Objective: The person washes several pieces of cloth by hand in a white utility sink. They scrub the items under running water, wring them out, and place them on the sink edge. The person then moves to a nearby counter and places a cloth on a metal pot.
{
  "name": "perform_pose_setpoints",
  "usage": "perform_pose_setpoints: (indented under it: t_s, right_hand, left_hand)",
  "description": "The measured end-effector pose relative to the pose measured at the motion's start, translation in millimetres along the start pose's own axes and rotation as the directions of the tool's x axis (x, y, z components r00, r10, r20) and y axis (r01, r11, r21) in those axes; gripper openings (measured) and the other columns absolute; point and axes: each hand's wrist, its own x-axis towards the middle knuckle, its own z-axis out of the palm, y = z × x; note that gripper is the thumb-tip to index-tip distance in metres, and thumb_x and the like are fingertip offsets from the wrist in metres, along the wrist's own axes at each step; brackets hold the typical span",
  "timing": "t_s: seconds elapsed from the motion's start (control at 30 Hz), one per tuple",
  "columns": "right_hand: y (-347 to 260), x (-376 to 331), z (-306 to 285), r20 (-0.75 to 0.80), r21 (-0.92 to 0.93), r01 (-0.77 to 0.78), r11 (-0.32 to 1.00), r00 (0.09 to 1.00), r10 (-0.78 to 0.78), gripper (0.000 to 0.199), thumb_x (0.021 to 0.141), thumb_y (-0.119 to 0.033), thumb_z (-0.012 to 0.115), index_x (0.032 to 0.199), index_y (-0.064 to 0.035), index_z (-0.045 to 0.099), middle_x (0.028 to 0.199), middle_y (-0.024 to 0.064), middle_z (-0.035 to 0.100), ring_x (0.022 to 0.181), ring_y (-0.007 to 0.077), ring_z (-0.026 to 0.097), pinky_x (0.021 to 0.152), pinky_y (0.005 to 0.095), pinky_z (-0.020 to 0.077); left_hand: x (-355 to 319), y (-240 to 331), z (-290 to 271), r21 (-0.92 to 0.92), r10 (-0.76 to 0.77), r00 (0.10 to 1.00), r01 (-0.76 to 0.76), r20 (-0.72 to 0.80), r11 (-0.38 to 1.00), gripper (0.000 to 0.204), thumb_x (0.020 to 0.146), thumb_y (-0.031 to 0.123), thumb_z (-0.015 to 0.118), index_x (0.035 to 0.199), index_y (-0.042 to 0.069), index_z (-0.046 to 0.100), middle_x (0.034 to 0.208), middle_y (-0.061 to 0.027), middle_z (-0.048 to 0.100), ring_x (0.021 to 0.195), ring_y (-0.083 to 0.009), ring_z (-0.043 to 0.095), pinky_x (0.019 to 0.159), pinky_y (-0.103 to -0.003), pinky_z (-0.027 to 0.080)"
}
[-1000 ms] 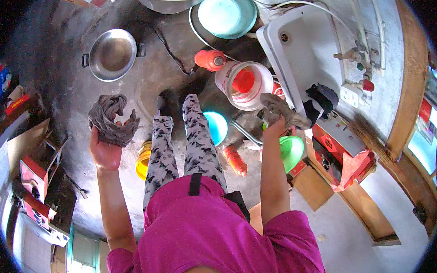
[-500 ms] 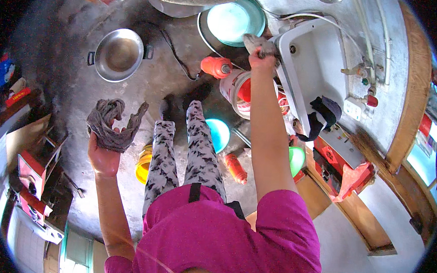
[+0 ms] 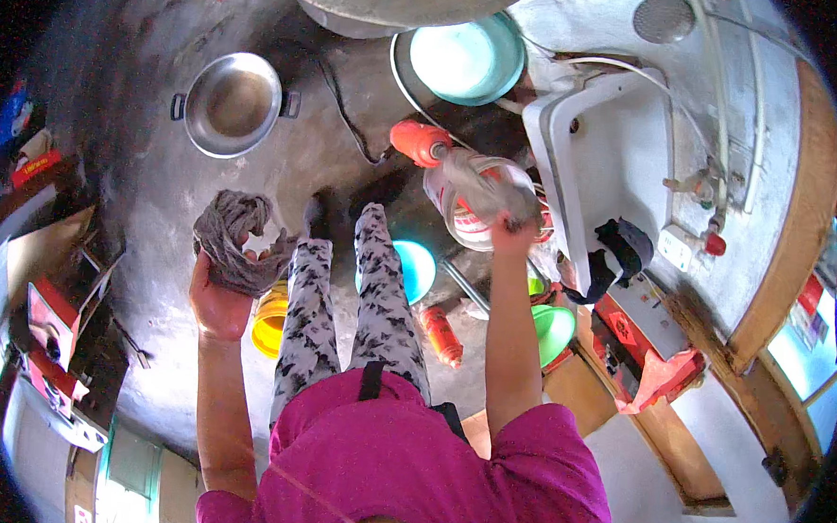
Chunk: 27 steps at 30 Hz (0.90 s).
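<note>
"While my left hand grips bunched grey cloth, my right hand clutches a blurred paler cloth, overlapping the bucket's rim in view."

"Technique?"

"I'd grip firmly, stay off the sink's edge."

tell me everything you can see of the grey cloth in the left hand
The grey cloth looks like soft fabric in one dull brownish grey, without visible pattern. It is rumpled and bunched into a loose, ring-like wad, with deep folds and an opening near its middle. The left hand holds it, to the left of the patterned trousers. Whether it is wet, I cannot tell.
</note>
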Motion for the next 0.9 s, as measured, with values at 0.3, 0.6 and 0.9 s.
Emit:
perform_pose_setpoints:
  t_s: [0.3,0.6,0.9]
  right_hand:
    - [-74,29,-112,-0.391,0.131,-0.024,0.991,0.918,0.074,0.021,0.09,-0.024,0.048,0.096,-0.0136,0.065,0.091,0.001,0.067,0.08,0.0161,0.066,0.063,0.0325,0.0561]
    - [54,116,108,-0.17,0.463,-0.191,0.866,0.939,0.298,0.019,0.092,-0.026,0.053,0.1,-0.0121,0.064,0.098,0.0017,0.068,0.085,0.0187,0.066,0.071,0.0301,0.0564]
    - [-60,34,-110,-0.354,0.076,0.022,0.997,0.935,0.006,0.022,0.088,-0.023,0.057,0.105,-0.0095,0.063,0.107,0.0078,0.067,0.097,0.0207,0.065,0.083,0.0336,0.0555]
  left_hand:
    - [10,-8,-20,-0.048,-0.015,1.0,0.014,-0.004,0.999,0.043,0.1,0.031,0.035,0.135,0.01,0.048,0.128,-0.0136,0.058,0.103,-0.0268,0.061,0.102,-0.05,0.04]
    - [17,-19,0,0.078,-0.053,0.998,0.05,0.029,0.996,0.043,0.1,0.032,0.035,0.134,0.011,0.048,0.128,-0.0132,0.057,0.104,-0.0273,0.06,0.105,-0.052,0.037]
    - [24,-30,6,0.079,-0.091,0.996,0.09,0.008,0.993,0.043,0.101,0.031,0.033,0.136,0.009,0.046,0.127,-0.0138,0.058,0.1,-0.0276,0.062,0.106,-0.05,0.037]
